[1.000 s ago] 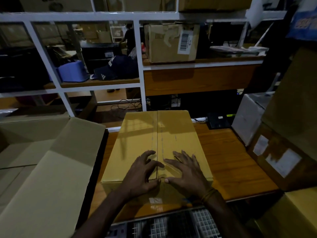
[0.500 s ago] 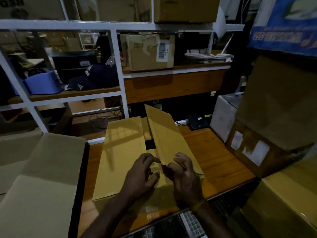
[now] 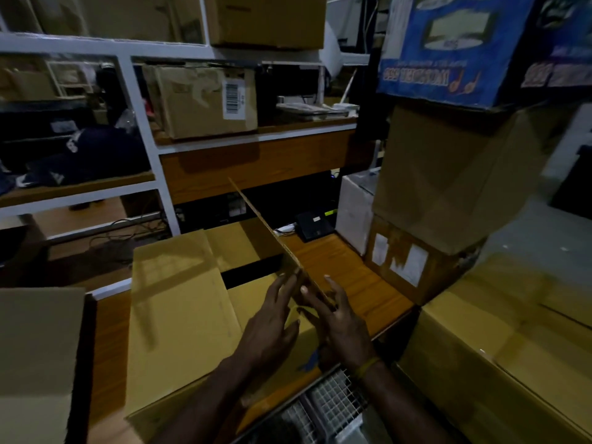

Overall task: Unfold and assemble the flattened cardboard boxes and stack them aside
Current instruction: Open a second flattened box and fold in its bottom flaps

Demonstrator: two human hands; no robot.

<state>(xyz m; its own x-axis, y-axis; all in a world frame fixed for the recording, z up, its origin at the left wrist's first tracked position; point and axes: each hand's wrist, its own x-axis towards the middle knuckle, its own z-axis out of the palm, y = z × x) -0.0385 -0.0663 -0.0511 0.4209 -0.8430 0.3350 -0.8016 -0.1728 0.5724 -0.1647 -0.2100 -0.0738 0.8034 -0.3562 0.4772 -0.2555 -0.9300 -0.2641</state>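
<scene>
Our right hand (image 3: 342, 328) pinches the near end of the raised flap (image 3: 272, 238), its fingers curled round the thin cardboard edge, while our left hand (image 3: 272, 322) lies against the flap's inner face with fingers straight and loosely spread, the fingertips (image 3: 283, 278) touching the board just below its rim. The flap stands nearly upright, seen almost edge-on, so it reads as a narrow line running away from us toward the shelf unit (image 3: 166, 206). It belongs to the cardboard box (image 3: 179, 315) sitting on the wooden desk (image 3: 355, 274), directly in front of us; the box's left flap (image 3: 176, 302) lies flat and closed, and between the two flaps a dark gap shows the open inside, with a short end flap folded down at the far side. A thin band circles our right wrist. To the left, touching the desk's edge, another open carton (image 3: 35, 363) shows its pale flaps. To the right, well apart from our hands, plain brown cartons (image 3: 448, 174) are stacked against each other, one with white labels on its side, and a blue printed box (image 3: 448, 46) sits on top of them. On the shelf behind the desk rests a taped carton with a barcode label (image 3: 233, 97). A small black device (image 3: 312, 225) sits at the back of the desk, near a white box. A white wire grid (image 3: 330, 408) shows below the desk's near edge, between our forearms.
</scene>
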